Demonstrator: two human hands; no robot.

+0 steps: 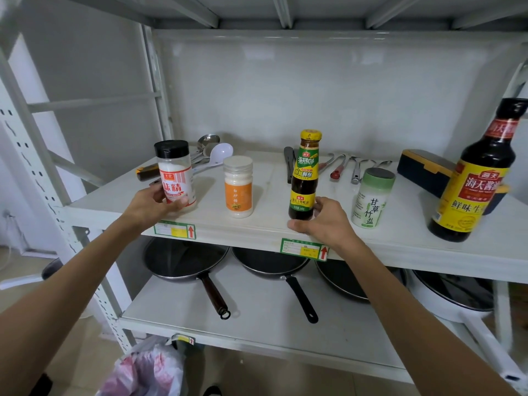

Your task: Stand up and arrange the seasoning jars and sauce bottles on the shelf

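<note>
- Head view, task items: five containers stand upright in a row along the front of the middle shelf (285,224).
- L to R: black-capped jar (176,175) w/ red-and-white label; white-lidded jar (238,187) w/ orange label; dark sauce bottle w/ yellow cap (305,178); green-lidded jar (373,198) w/ white body; large dark soy bottle w/ yellow label (474,178), far R, nearest the camera.
- My left hand (155,204): fingers wrapped round the lower part of the black-capped jar, thumb on the label side. Closed on it. Jar base looks to be at shelf level; can't tell if it bears weight there.
- My right hand (325,221): fingers and thumb round the base of the yellow-capped sauce bottle, clamped on it. Bottle upright, base at the shelf surface.
- White-lidded jar sits between my two hands, touching neither.
- Green-lidded jar is just R of my right hand, apart from it.
- Behind the row, at shelf back: ladles and spoons (210,151) at L, tongs and other utensils (343,167) at centre, dark blue box w/ yellow trim (423,170) at R, partly behind the soy bottle.
- Shelf front edge: two green-framed labels w/ red arrows (304,249).
- Lower shelf: frying pans (185,258) side by side, handles toward me; white pan (445,298) at R.
- Floor, below L: plastic bag (148,370).
</note>
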